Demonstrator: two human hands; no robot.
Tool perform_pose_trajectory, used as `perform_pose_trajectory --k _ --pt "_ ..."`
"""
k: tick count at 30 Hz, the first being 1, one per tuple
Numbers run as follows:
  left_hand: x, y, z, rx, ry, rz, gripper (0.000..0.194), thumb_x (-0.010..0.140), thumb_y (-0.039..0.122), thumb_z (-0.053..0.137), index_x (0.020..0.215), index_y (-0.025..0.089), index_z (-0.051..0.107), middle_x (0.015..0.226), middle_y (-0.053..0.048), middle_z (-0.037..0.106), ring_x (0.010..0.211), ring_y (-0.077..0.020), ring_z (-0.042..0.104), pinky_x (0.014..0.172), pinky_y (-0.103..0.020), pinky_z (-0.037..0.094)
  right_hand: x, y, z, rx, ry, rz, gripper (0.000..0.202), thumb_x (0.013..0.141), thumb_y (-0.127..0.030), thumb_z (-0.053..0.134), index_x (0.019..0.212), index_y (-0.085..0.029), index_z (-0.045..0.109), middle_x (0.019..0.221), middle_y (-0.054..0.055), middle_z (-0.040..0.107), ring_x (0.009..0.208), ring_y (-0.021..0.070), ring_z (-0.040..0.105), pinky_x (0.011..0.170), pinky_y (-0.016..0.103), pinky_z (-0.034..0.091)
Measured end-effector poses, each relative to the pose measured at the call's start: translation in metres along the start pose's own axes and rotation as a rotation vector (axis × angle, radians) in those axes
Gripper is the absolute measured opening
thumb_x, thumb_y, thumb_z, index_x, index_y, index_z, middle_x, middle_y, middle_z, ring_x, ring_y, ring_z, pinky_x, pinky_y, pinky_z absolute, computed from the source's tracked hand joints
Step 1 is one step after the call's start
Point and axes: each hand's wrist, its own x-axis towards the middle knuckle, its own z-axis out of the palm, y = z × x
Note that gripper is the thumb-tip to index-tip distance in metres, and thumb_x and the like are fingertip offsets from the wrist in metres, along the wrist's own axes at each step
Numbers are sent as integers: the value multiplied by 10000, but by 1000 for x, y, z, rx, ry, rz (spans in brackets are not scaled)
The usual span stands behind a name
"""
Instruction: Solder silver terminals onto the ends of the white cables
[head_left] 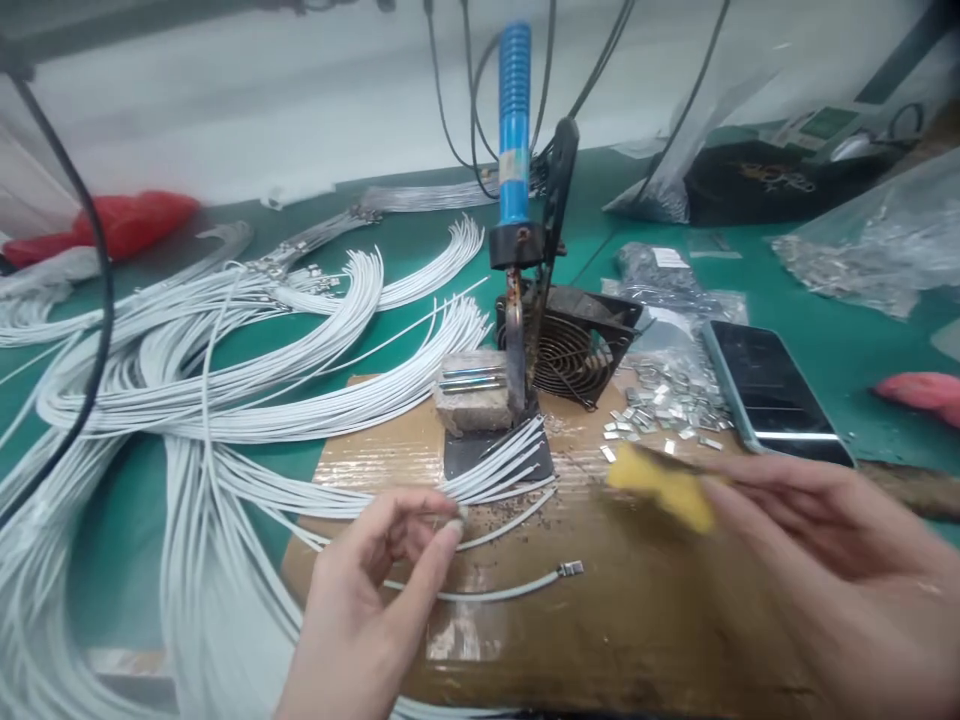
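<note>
My left hand (382,580) is closed in a pinch, thumb and forefinger together over the board. Something tiny and greyish shows at its fingertips, too small to name. Just under them runs a white cable (495,592) with a metal terminal (570,569) on its end. My right hand (817,560) grips a yellow and dark tool (664,487), blurred, so its kind is unclear. Behind my left hand, a bunch of white cables (495,475) lies with its stripped ends on a dark plate. A blue-handled soldering iron (515,130) stands upright, its tip beside a block (474,392) with solder-like bars on it.
Loose metal terminals (667,405) lie scattered right of the iron, near a phone (776,390). A black fan (574,340) stands behind. Large bundles of white cable (202,400) cover the left. Plastic bags (877,240) sit at the right. Brown cardboard (637,620) lies underneath.
</note>
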Motion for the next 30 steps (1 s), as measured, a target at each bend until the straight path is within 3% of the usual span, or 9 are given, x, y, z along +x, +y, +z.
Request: perform_pose_trajectory --k 2,4,8,13,18,25,28,30 --pt "11 7 6 31 16 61 197 876 347 774 1020 214 760 668 26 606 657 -153 563 629 -228 431 -7 -14 39 43 -89 -9 229 767 -330 881 896 -206 737 878 19 781 790 117 761 751 103 604" --pt "21 12 12 59 -24 86 296 898 364 749 1147 204 738 682 28 590 658 -153 544 618 -240 414 -10 -24 67 89 -170 -5 222 794 -357 858 887 -206 724 885 22 775 820 122 758 763 129 615" --pt "38 18 24 79 -110 59 456 923 397 701 1321 178 666 672 31 579 633 -161 540 586 -258 407 -6 -35 93 150 -230 -19 145 859 -303 802 923 -218 704 946 7 769 885 110 749 791 128 605" --pt "47 19 35 -59 -81 134 266 879 284 708 1130 222 769 791 17 663 584 -111 467 536 -230 380 -8 -35 99 152 -215 -94 109 858 -259 789 913 -238 697 969 -18 757 892 93 733 797 100 583" --pt "42 17 33 -24 -16 194 143 854 224 720 916 278 837 621 48 571 564 -108 447 530 -216 354 -17 -32 94 113 -204 -138 95 885 -245 772 887 -256 677 985 -39 751 919 97 733 834 117 579" --pt "42 15 36 -1 -22 106 127 830 260 720 896 236 826 545 59 474 527 -116 423 495 -219 338 -18 -28 95 31 -212 -128 89 874 -254 781 898 -265 696 963 -45 761 876 98 741 787 130 578" --pt "44 16 38 11 -42 85 136 846 286 713 948 222 777 648 43 590 562 -119 472 527 -231 374 -17 -27 95 18 -190 -121 80 863 -277 786 883 -261 710 939 -37 763 860 96 740 770 118 574" --pt "42 15 37 64 -58 87 165 872 316 697 1005 230 741 751 26 658 591 -126 513 554 -243 406 -15 -25 83 13 -169 -121 77 852 -296 784 882 -266 720 928 -29 763 848 99 745 760 108 579"
